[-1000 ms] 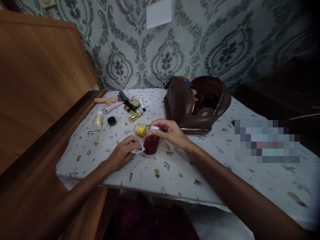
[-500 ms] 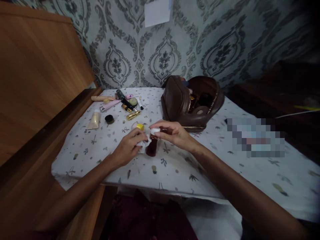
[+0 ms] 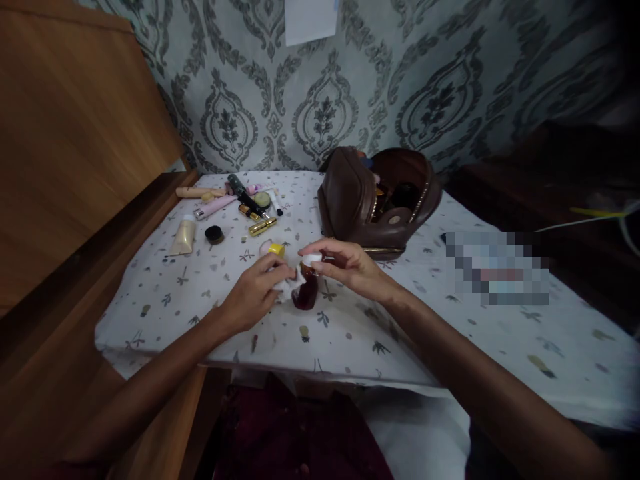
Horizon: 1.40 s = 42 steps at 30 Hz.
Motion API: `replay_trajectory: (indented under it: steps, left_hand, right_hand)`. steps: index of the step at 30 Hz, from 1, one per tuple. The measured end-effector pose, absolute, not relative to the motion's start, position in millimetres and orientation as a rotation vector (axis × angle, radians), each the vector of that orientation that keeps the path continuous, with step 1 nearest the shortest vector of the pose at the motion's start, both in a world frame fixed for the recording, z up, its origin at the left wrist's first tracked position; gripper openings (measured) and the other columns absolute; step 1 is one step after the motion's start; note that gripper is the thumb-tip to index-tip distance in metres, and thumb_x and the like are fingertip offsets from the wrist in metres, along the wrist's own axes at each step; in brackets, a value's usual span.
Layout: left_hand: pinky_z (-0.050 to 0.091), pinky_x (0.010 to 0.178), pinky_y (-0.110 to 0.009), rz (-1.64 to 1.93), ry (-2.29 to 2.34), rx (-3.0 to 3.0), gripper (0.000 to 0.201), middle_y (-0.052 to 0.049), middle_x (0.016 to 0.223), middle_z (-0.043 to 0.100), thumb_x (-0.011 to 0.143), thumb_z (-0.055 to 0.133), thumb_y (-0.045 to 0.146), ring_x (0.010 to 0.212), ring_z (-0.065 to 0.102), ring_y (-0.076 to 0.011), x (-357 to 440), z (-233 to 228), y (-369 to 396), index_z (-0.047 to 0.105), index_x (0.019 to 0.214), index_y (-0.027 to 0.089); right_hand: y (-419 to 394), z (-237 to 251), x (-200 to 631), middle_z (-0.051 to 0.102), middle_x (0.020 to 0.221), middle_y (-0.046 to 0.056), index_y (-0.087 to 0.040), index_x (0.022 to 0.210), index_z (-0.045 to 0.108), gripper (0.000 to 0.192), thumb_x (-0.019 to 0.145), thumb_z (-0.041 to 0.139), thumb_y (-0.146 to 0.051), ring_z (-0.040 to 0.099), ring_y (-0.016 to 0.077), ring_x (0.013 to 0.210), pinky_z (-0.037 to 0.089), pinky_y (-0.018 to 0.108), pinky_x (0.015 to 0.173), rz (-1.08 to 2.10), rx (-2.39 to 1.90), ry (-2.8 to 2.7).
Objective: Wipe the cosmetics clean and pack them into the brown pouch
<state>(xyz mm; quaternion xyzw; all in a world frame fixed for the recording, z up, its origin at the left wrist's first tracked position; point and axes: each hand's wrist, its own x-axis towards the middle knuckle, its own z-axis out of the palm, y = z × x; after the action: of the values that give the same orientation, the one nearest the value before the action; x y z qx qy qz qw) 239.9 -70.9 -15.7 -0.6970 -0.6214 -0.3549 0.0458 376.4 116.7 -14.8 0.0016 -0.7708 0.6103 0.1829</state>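
Observation:
A dark red-brown bottle [image 3: 307, 293] with a white cap [image 3: 313, 258] stands on the patterned tablecloth in front of me. The fingers of my right hand [image 3: 350, 267] are closed around the cap. On the bottle's left, my left hand [image 3: 257, 290] grips a crumpled white tissue [image 3: 289, 285], which touches the bottle's side. Just beyond that hand lies a small container with a yellow lid [image 3: 276, 251], partly hidden by the fingers.
A brown cosmetic bag [image 3: 350, 200] stands unzipped behind my right hand. At the back left are a cream tube [image 3: 184, 237], a black-lidded jar [image 3: 214, 235], a gold lipstick tube [image 3: 263, 227] and several other cosmetics. A blurred-out item [image 3: 500, 270] lies at right; a wooden panel [image 3: 75, 133] rises at left.
The whole view has shifted slightly. Both hands keep their hold on the tissue and the cap, and the bottle seems slightly more turned or tilted between them.

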Motion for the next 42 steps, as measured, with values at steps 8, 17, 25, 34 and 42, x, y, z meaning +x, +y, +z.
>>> replay_trajectory:
  steps: [8,17,25,34,42]
  left_hand:
    - [0.053,0.082,-0.034,-1.005,-1.835,-2.182,0.047,-0.007,0.104,0.056,0.070,0.038,-0.009,0.098,0.057,-0.0196,250.2,-15.8,-54.9,0.057,0.103,0.019]
    - [0.054,0.082,-0.033,-0.912,-1.919,-2.303,0.046,-0.007,0.105,0.057,0.074,0.038,-0.008,0.098,0.058,-0.0192,243.4,-23.9,-72.7,0.059,0.105,0.018]
    - [0.052,0.084,-0.035,-1.221,-1.836,-2.187,0.046,-0.005,0.101,0.055,0.074,0.040,-0.007,0.096,0.056,-0.0183,252.2,-7.0,-52.3,0.056,0.107,0.020]
    - [0.052,0.081,-0.035,-1.077,-2.110,-2.253,0.040,-0.005,0.098,0.056,0.073,0.041,-0.005,0.091,0.057,-0.0193,250.0,-35.3,-70.6,0.055,0.101,0.019]
    - [0.049,0.088,-0.036,-1.352,-2.020,-2.198,0.046,-0.004,0.098,0.058,0.072,0.040,-0.006,0.095,0.057,-0.0187,251.5,-17.7,-50.1,0.061,0.104,0.019]
  right_hand:
    - [120.0,-15.7,392.7,0.064,0.092,0.003,-0.020,0.097,0.068,0.021,0.084,0.072,-0.036,0.061,0.0150,0.082,0.050,0.028,0.076,1.699,-0.026,-2.128]
    - [116.5,-22.0,407.2,0.065,0.099,0.003,-0.023,0.104,0.067,0.030,0.079,0.077,-0.036,0.063,0.0172,0.090,0.052,0.032,0.082,1.761,-0.181,-2.060]
    - [110.3,-15.0,407.5,0.067,0.102,0.004,-0.023,0.106,0.070,0.030,0.078,0.077,-0.032,0.064,0.0170,0.088,0.055,0.033,0.081,1.726,-0.086,-2.132]
    - [114.2,-19.1,414.6,0.068,0.098,0.003,-0.023,0.105,0.071,0.031,0.077,0.079,-0.034,0.064,0.0167,0.087,0.055,0.032,0.081,1.757,-0.124,-2.060]
    - [110.8,-11.5,415.6,0.071,0.102,0.004,-0.023,0.108,0.072,0.031,0.079,0.077,-0.034,0.065,0.0176,0.090,0.054,0.034,0.084,1.720,-0.073,-2.166]
